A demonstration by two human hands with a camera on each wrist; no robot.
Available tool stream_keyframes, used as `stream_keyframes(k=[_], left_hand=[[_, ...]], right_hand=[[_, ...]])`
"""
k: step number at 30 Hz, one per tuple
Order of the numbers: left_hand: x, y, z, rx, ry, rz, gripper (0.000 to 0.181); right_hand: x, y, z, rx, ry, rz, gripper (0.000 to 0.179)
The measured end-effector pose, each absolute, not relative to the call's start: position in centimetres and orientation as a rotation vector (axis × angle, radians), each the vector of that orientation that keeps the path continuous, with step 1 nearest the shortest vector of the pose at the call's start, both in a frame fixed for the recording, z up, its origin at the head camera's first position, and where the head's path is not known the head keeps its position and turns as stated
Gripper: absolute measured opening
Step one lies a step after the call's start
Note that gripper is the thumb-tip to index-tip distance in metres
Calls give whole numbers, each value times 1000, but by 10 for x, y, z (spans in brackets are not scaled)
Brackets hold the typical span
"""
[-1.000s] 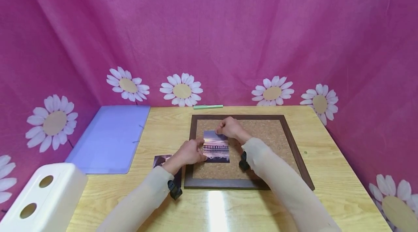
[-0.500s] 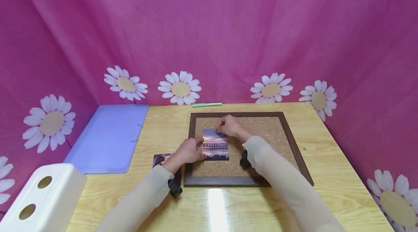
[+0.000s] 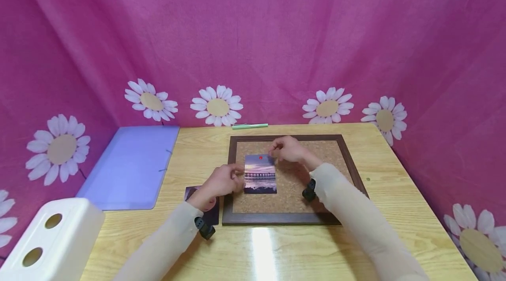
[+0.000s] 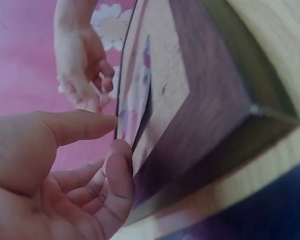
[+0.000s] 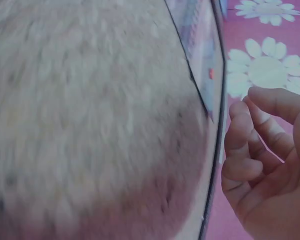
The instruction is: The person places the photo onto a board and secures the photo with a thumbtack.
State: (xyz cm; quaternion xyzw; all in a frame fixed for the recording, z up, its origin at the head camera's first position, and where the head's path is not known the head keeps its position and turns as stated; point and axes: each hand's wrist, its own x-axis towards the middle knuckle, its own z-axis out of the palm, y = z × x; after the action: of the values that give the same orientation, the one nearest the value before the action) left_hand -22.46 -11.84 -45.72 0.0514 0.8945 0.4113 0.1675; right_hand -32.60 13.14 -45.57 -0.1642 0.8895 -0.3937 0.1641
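Observation:
A photo of a pier at sunset (image 3: 259,176) lies on the left part of a cork board (image 3: 304,197) with a dark wooden frame. At its top edge sits a small red pushpin (image 3: 260,157), also seen as a red spot in the right wrist view. My left hand (image 3: 222,181) is beside the photo's left edge, thumb and index finger slightly apart with nothing between them. Just right of the photo's top right corner, my right hand (image 3: 290,149) hovers over the cork, fingers loosely curled and holding nothing. A second, dark photo (image 3: 214,214) lies on the table under my left wrist.
A translucent blue-violet folder (image 3: 130,167) lies at the back left. In front of it stands a white box with round holes (image 3: 75,237). A green pen (image 3: 250,126) rests along the table's back edge, against a pink curtain (image 3: 253,44) with daisies.
My right hand has let go of the pushpin and moved right, uncovering it in the photo's top edge. My left hand has drawn back left, off the photo.

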Motion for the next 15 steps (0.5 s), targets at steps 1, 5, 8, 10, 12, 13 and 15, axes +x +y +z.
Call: stream_keyframes(k=[1, 5, 8, 10, 12, 13, 15], left_hand=[[-224, -121, -457, 156, 2552, 1181, 41], [-222, -135, -453, 122, 2509, 1254, 28], [-220, -145, -450, 74, 2478, 1274, 27], [-219, -152, -448, 62, 2471, 1274, 30], [-218, -158, -447, 73, 2491, 1253, 32], [-217, -161, -447, 78, 2496, 1246, 34], [-216, -166, -447, 69, 2492, 1259, 35]], right_hand=[[-326, 135, -455, -479, 2533, -1131, 13], [-326, 148, -449, -470, 2537, -1143, 12], [-326, 159, -446, -456, 2541, -1133, 15], [-326, 166, -444, -459, 2549, -1123, 17], [-325, 173, -443, -460, 2546, -1127, 20], [-325, 176, -442, -465, 2549, -1127, 21], [-323, 182, -440, -466, 2548, -1137, 22]])
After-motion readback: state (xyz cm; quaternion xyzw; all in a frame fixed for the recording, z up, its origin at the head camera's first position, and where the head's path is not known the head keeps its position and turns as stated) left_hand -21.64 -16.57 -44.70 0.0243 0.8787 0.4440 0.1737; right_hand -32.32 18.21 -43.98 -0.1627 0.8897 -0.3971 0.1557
